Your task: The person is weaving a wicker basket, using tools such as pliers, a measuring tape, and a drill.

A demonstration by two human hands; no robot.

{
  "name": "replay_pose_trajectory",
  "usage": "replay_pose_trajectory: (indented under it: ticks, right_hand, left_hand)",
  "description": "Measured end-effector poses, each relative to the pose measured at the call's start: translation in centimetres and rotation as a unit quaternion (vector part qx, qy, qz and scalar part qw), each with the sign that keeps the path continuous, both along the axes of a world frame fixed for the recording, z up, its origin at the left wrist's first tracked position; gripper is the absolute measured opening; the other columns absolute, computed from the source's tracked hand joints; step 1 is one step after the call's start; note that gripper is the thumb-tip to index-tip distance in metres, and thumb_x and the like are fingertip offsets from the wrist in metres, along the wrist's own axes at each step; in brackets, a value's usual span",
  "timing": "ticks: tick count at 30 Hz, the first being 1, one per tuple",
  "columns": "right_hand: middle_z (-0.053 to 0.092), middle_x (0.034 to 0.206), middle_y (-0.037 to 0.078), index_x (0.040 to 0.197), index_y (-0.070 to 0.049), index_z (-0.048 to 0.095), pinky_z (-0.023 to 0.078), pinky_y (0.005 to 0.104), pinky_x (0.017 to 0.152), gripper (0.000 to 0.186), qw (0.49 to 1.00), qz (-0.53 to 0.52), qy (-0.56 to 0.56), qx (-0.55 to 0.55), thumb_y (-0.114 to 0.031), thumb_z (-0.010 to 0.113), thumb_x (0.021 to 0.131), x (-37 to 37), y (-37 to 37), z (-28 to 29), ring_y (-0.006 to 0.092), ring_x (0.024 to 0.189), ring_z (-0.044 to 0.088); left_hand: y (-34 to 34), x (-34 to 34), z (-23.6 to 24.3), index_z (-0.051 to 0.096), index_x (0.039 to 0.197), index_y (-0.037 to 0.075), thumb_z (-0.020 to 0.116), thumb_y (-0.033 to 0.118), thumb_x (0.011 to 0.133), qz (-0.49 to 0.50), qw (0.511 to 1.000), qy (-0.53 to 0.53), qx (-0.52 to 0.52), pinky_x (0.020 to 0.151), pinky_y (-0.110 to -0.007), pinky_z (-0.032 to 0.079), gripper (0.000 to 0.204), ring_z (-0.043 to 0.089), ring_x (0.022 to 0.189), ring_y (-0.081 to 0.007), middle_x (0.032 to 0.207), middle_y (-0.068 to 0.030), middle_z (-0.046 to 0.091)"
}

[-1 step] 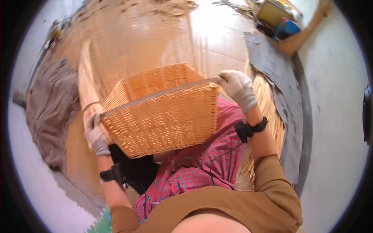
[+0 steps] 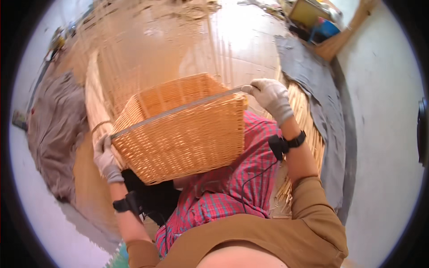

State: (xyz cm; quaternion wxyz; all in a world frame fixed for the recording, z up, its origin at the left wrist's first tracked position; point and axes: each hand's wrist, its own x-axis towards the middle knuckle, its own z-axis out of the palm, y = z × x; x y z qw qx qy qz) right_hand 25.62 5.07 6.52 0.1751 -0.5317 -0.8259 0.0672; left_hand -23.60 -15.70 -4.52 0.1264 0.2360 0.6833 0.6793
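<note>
A deep, light-brown wicker basket, rectangular and flaring toward its open top, is tilted above my lap. Along its near rim runs a long, flat grey strip, rather like a metal ruler or tape; its exact kind is unclear. My right hand, in a pale work glove, pinches the strip's end at the basket's right corner. At the left corner my gloved left hand is closed around the rim and the strip's other end. Its fingers are partly hidden, so I cannot tell how much of each it grips.
A bundle of pale wicker rods lies left of the basket, and more rods lie at right beneath a grey cloth. A brown cloth is bunched at far left. Toward the back right stand a blue container and a wooden board.
The basket, the strip and both hands sit slightly further left in the picture, as does the background. Both grips look the same.
</note>
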Motion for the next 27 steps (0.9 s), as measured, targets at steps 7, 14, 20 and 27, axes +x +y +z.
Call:
replay_pose_trajectory:
  ticks: [7, 14, 20, 27]
  right_hand:
    - [0.073, 0.092, 0.017, 0.098, -0.008, 0.077, 0.053, 0.0468, 0.079, 0.042, 0.994, -0.023, -0.021, -0.109, -0.048, 0.065, 0.094, 2.0, 1.3, -3.4, 0.0377, 0.089, 0.069]
    - [0.072, 0.092, 0.018, 0.098, -0.007, 0.076, 0.053, 0.047, 0.08, 0.041, 0.998, 0.012, 0.009, -0.067, -0.046, 0.064, 0.095, 2.5, 0.8, -4.1, 0.0392, 0.09, 0.068]
    - [0.073, 0.086, 0.012, 0.093, -0.007, 0.077, 0.054, 0.0401, 0.077, 0.033, 0.977, 0.034, 0.169, -0.128, -0.037, 0.065, 0.098, 3.2, -0.3, -5.6, 0.0291, 0.083, 0.069]
    - [0.047, 0.15, 0.029, 0.091, -0.01, 0.078, 0.036, 0.0445, 0.116, 0.025, 0.957, 0.097, 0.219, -0.166, -0.029, 0.064, 0.098, 0.1, -9.5, -12.0, 0.0414, 0.142, 0.04]
  left_hand:
    - [-0.7, -1.7, 0.1, 0.073, 0.115, 0.0, 0.07, 0.006, 0.098, -0.045, 0.999, -0.028, -0.003, 0.083, -0.028, 0.059, 0.019, 0.067, 0.092, -0.0158, 0.107, -0.0086, 0.074]
    - [-1.1, -1.2, 0.9, 0.072, 0.116, 0.0, 0.068, 0.009, 0.099, -0.078, 0.996, -0.048, 0.002, 0.077, -0.028, 0.06, 0.019, 0.068, 0.087, -0.0162, 0.106, -0.0097, 0.074]
    - [-1.9, -0.4, -0.3, 0.063, 0.133, 0.002, 0.058, 0.032, 0.107, -0.078, 0.997, -0.005, 0.023, 0.091, -0.032, 0.057, 0.04, 0.066, 0.105, -0.0196, 0.122, -0.0105, 0.07]
    - [-6.5, 6.7, -9.2, 0.023, 0.16, -0.006, 0.076, 0.059, 0.088, -0.02, 0.985, -0.008, -0.172, 0.116, -0.034, 0.033, 0.11, 0.046, 0.137, -0.0274, 0.158, -0.0184, 0.043]
